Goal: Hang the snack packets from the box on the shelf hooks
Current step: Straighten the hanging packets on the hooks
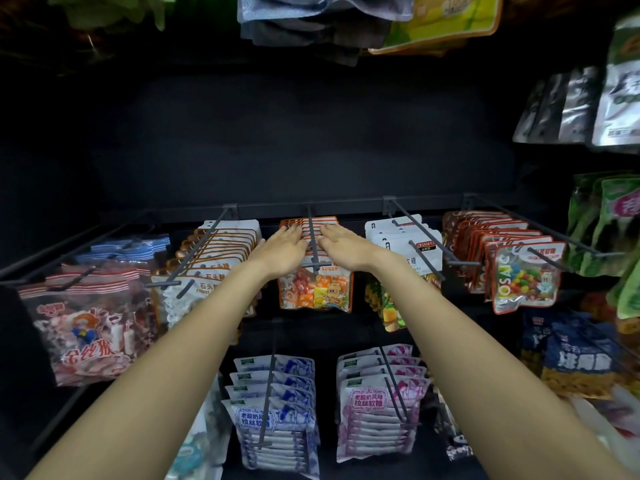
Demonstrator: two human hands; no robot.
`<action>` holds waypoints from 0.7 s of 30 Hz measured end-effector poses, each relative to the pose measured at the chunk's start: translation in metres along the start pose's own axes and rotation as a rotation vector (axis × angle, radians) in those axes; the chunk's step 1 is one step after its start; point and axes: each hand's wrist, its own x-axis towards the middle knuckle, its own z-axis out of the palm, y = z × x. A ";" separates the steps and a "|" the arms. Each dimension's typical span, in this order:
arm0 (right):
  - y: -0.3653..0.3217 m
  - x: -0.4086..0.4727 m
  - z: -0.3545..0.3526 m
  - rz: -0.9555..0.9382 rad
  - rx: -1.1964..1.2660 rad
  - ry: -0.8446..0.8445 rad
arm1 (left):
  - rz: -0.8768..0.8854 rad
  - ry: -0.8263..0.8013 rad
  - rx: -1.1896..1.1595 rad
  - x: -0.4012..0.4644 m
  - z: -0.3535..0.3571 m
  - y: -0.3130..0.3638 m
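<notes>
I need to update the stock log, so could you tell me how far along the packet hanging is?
Done: every hook in view carries packets, including the centre hook with its orange-edged packets. In hand: the left hand and right hand lie flat on that row, one on each side of the hook, apparently pushing it back; neither holds a packet. Left: unclear, as the box is out of view.

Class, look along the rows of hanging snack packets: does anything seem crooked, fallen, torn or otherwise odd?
Nothing stands out. The packets hang in tidy rows on their hooks. The left hand and right hand lie flat on the orange-edged candy packets, one on each side of the middle hook.
</notes>
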 end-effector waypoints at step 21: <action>0.059 -0.136 -0.110 -0.139 0.101 0.884 | 0.414 0.751 -0.312 -0.066 -0.041 0.144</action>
